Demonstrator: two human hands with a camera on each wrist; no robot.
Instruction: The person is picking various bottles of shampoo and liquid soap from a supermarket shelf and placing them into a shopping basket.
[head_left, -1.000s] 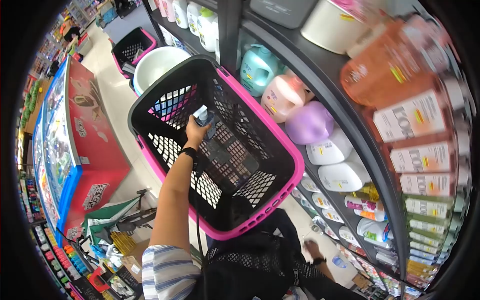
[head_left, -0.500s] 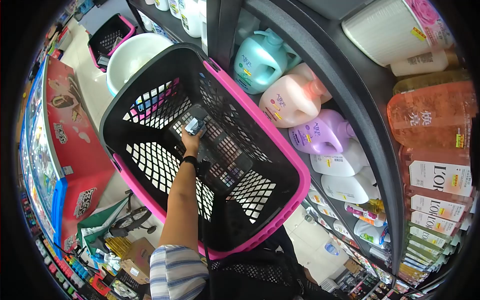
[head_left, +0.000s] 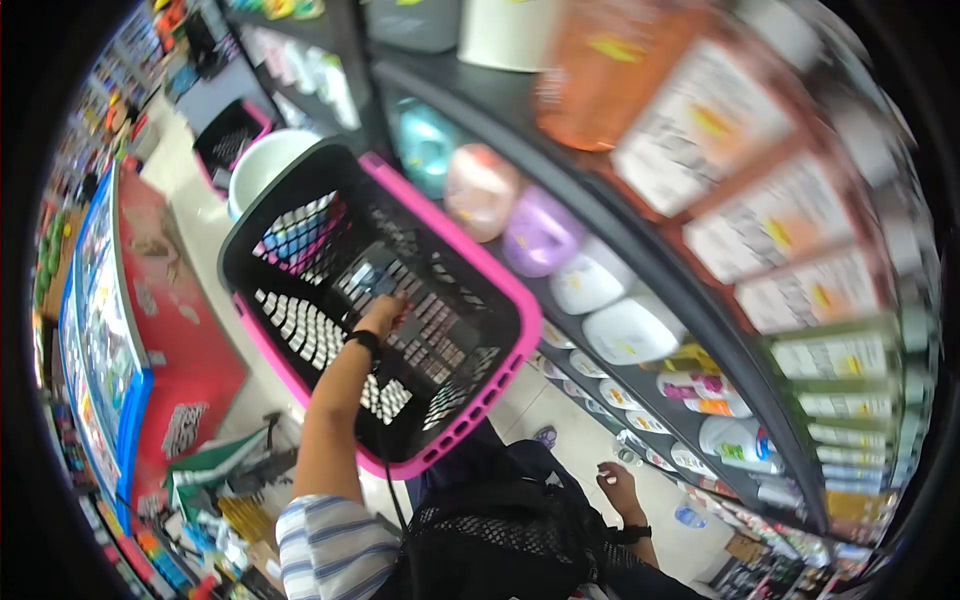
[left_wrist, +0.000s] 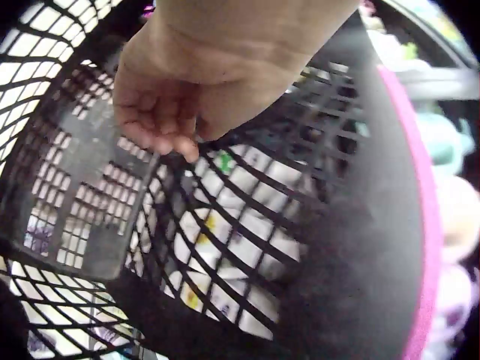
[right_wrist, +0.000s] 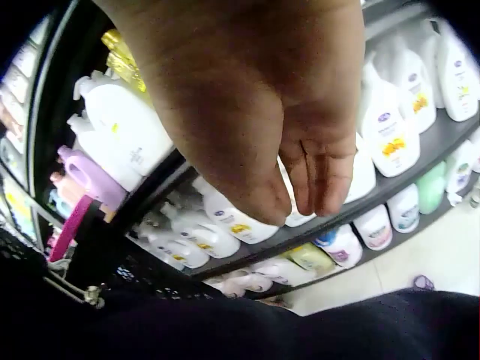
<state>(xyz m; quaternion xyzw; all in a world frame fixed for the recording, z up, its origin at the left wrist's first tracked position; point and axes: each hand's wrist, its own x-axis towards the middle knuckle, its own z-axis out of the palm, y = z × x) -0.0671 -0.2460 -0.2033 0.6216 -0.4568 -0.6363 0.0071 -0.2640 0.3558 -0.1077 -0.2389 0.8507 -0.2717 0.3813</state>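
Note:
My left hand [head_left: 385,312] is down inside a black mesh basket with a pink rim [head_left: 532,330]. Just past its fingers, a small bluish item [head_left: 370,278] lies blurred at the basket's bottom. In the left wrist view the left hand [left_wrist: 180,90] hangs over the mesh, fingers loosely curled with nothing visible in them; the item cannot be made out there. Out to the right of the body, my right hand [head_left: 620,488] hangs relaxed and holds nothing. The right wrist view shows the right hand [right_wrist: 277,120] in front of shelved white bottles [right_wrist: 386,124].
Shelves of large bottles, including a purple one [head_left: 540,232], run along the right. A white basin [head_left: 268,165] and another black basket [head_left: 228,140] stand beyond the basket. On the left is a red freezer case [head_left: 185,330]. A footprint-sized purple shoe [head_left: 545,436] shows below.
The left hand has drawn back from the bluish item it held, which now lies beyond its fingers. The head view has shifted, and the right hand is in view again.

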